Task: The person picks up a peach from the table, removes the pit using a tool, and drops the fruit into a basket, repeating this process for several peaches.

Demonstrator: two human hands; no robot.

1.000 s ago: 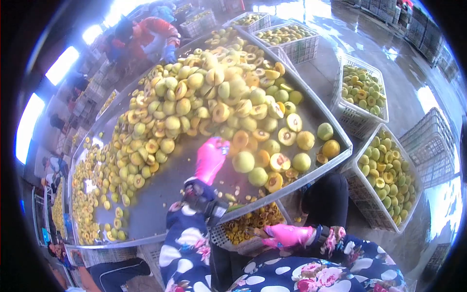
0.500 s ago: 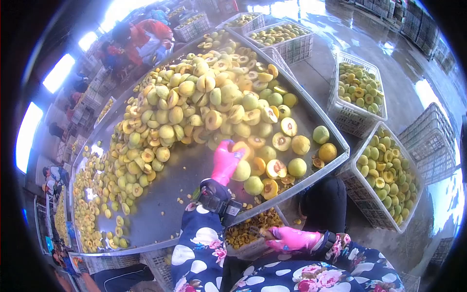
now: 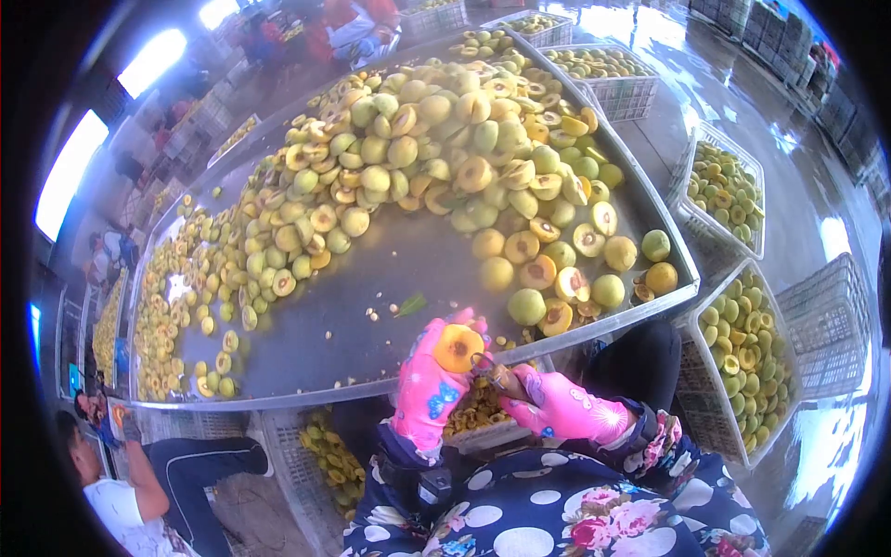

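The left hand (image 3: 427,388) cups a halved fruit (image 3: 458,347), cut face up, at the near edge of the metal table (image 3: 362,278); the right hand (image 3: 568,408) grips a wooden-handled tool (image 3: 507,379), its metal tip at the fruit. Below that table edge sits a crate of fruit pieces (image 3: 490,436); on the table lies a heap of fruit (image 3: 422,139), and full crates (image 3: 713,392) stand off its right side
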